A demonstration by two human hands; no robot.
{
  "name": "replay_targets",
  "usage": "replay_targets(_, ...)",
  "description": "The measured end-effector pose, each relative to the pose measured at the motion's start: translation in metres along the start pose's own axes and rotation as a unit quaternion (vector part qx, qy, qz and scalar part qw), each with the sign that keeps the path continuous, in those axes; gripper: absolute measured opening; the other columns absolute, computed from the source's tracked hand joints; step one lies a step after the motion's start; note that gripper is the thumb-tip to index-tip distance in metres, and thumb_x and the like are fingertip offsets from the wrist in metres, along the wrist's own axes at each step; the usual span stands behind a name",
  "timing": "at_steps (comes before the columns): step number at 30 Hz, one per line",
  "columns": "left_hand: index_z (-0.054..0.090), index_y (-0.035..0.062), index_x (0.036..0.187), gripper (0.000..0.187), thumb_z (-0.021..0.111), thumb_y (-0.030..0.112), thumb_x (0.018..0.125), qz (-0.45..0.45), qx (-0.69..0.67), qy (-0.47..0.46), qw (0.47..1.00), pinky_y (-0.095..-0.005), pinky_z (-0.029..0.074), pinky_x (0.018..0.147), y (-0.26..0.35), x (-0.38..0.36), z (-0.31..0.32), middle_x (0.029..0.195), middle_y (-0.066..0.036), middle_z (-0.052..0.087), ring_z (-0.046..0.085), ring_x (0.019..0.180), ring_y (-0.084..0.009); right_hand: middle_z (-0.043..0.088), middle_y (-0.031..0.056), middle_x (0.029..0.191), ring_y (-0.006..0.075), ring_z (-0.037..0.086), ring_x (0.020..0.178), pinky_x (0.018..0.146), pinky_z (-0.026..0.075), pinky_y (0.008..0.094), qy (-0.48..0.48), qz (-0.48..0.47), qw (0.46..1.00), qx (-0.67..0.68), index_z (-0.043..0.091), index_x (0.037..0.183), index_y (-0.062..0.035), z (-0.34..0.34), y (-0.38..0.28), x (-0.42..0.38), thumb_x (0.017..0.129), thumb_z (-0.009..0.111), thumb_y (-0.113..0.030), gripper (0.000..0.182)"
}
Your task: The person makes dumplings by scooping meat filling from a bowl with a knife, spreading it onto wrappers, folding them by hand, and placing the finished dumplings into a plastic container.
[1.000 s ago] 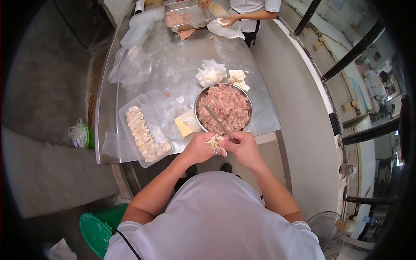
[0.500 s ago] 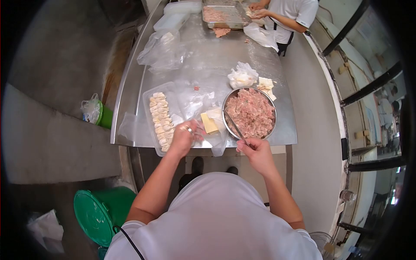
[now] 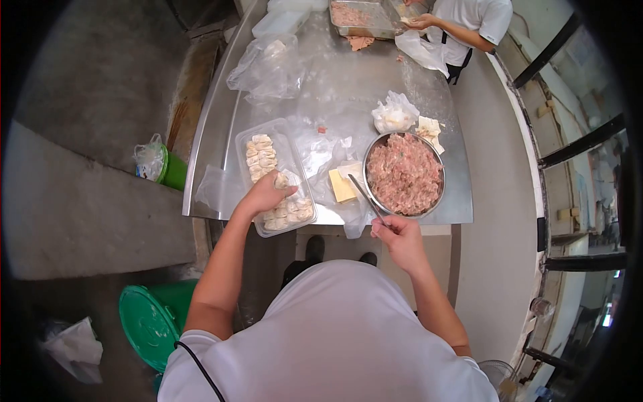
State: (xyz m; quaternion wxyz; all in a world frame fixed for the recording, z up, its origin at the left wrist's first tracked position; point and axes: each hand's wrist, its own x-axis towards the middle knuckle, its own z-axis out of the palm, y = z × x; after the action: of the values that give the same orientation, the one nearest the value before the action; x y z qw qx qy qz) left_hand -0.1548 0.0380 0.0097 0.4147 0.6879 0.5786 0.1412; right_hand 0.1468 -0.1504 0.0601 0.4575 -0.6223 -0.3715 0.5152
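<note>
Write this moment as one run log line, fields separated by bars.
left hand: on dumplings in tray | right hand: holds spatula | bowl: minced filling

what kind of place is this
Probably a food-prep kitchen where dumplings are made by hand: a long steel table, a metal bowl of minced meat, and a plastic tray of folded dumplings under the left hand.
</note>
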Motion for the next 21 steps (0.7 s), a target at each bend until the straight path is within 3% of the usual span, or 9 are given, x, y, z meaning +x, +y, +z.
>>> replay_targets(2,0.064,-0.0064,0.113,0.039,0.073,0.026,0.092,0.010,-0.014,-0.090,0.996,-0.0406,0.051,0.091,-0.006,0.005,-0.002,0.110,-0.022,0.070,0.067,0.103,-0.0290,0.072,0.0052,0.082,0.0077,0.063,0.074,0.068,0.050,0.0246,0.003,0.001,1.000,-0.004,0.073,0.098,0.0065,-0.001,0.002,-0.001,0.095,0.069,-0.009,0.016)
replay_targets(5,0.065,-0.0076,0.117,0.042,0.074,0.022,0.088,0.052,0.183,-0.089,0.978,-0.0416,0.052,0.092,0.000,0.008,0.004,0.115,-0.027,0.068,0.068,0.106,-0.0357,0.072,0.0046,0.081,0.0075,0.063,0.073,0.068,0.050,0.0245,0.004,0.001,1.000,-0.007,0.073,0.099,0.0065,-0.003,0.004,-0.002,0.095,0.069,-0.009,0.016)
replay_targets(8,0.070,-0.0023,0.116,0.039,0.074,0.025,0.088,0.029,0.267,-0.123,0.955,-0.0422,0.052,0.097,0.022,0.000,0.004,0.117,-0.026,0.067,0.065,0.112,-0.0394,0.071,0.0036,0.081,0.0070,0.062,0.073,0.067,0.050,0.0241,0.006,-0.001,1.000,0.004,0.073,0.099,0.0060,-0.006,0.007,-0.003,0.096,0.069,-0.009,0.016)
replay_targets(14,0.078,0.0048,0.101,0.033,0.077,0.033,0.085,0.021,0.316,-0.065,0.946,-0.0422,0.054,0.092,0.031,-0.003,0.006,0.112,-0.020,0.070,0.068,0.106,-0.0335,0.071,0.0025,0.081,0.0062,0.061,0.073,0.067,0.049,0.0230,0.015,0.005,1.000,0.011,0.073,0.099,0.0048,-0.014,0.007,-0.006,0.095,0.069,-0.008,0.014)
replay_targets(21,0.080,0.0107,0.098,0.028,0.071,0.036,0.090,0.052,0.330,-0.023,0.942,-0.0427,0.054,0.088,0.027,-0.012,0.009,0.106,-0.018,0.067,0.067,0.099,-0.0339,0.070,0.0026,0.082,0.0072,0.062,0.075,0.070,0.049,0.0240,0.009,-0.001,1.000,0.008,0.072,0.099,0.0043,-0.025,0.007,-0.008,0.095,0.068,-0.008,0.013)
